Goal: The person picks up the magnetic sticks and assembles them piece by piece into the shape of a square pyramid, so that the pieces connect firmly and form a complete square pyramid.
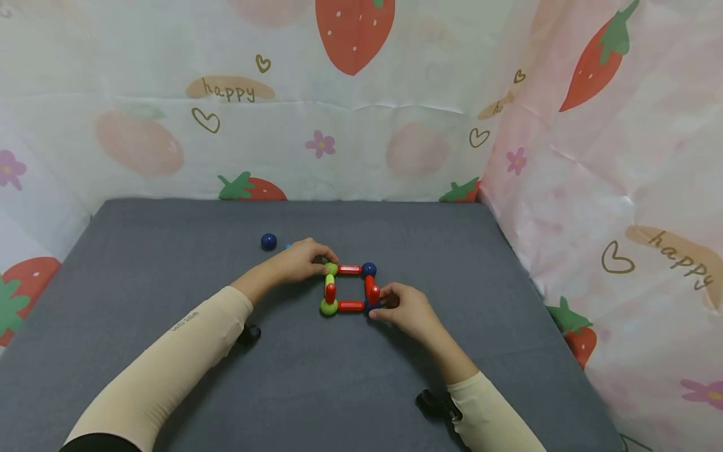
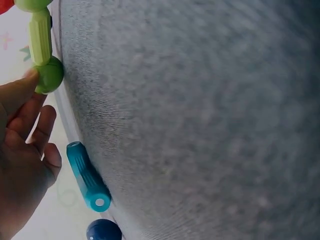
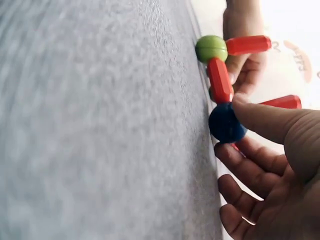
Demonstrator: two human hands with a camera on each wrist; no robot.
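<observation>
A square frame of balls and rods lies flat on the grey cloth. My left hand (image 1: 296, 260) pinches the green ball (image 2: 51, 77) at its far left corner, where a yellow-green rod (image 2: 40, 37) joins. At the near right corner, my right hand (image 1: 409, 311) holds a dark blue ball (image 3: 225, 124) between thumb and fingers. Another green ball (image 1: 328, 307) and another dark blue ball (image 1: 369, 269) form the other corners. Red rods (image 1: 351, 306) link the rest of the sides. One upright red rod (image 1: 331, 291) rises from the near green ball, another (image 1: 375, 292) from the held blue one.
Beyond my left forearm, a loose dark blue ball (image 1: 268, 242) lies beside a teal rod (image 2: 88, 177), which the left hand mostly hides in the head view. Printed sheets (image 1: 350, 150) stand behind and to the right of the grey-covered table (image 1: 316, 389).
</observation>
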